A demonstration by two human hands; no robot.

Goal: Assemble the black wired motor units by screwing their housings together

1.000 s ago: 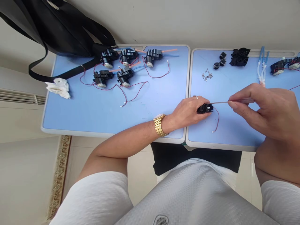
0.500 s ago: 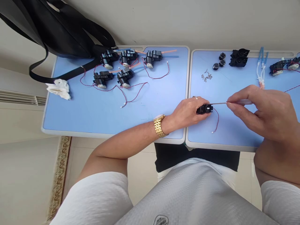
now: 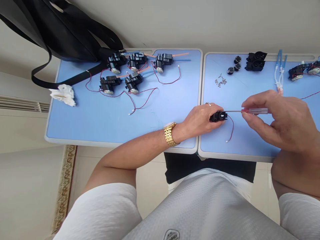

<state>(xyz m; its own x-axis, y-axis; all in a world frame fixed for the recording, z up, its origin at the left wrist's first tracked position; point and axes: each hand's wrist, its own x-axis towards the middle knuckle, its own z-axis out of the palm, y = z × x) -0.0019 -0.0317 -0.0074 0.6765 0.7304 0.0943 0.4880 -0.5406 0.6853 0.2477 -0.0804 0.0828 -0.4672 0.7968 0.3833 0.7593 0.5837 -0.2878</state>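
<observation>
My left hand (image 3: 202, 119): thumb and fingers pinching a small black part (image 3: 220, 116) at the near left of the right surface (image 3: 247, 93); a thin red wire (image 3: 233, 128) trails from it toward the near edge. Gold watch (image 3: 170, 134) on that wrist.

My right hand (image 3: 286, 120): thumb and forefinger pinching a screwdriver (image 3: 257, 111), clear handle, shaft pointing left to the far side of the part — seating of the tip too small to tell.

Farther back, left to right: loose screws (image 3: 219, 84), scattered; three black cylinders (image 3: 230, 70), bunched; black housings (image 3: 255, 63), close together; blue tubes (image 3: 277, 58), bundled.

Left surface (image 3: 100, 116): five black units (image 3: 110, 83) with wires and tubes — three far, two nearer; crumpled tissue (image 3: 63, 95) at the left edge; black bag (image 3: 70, 36), far left.
</observation>
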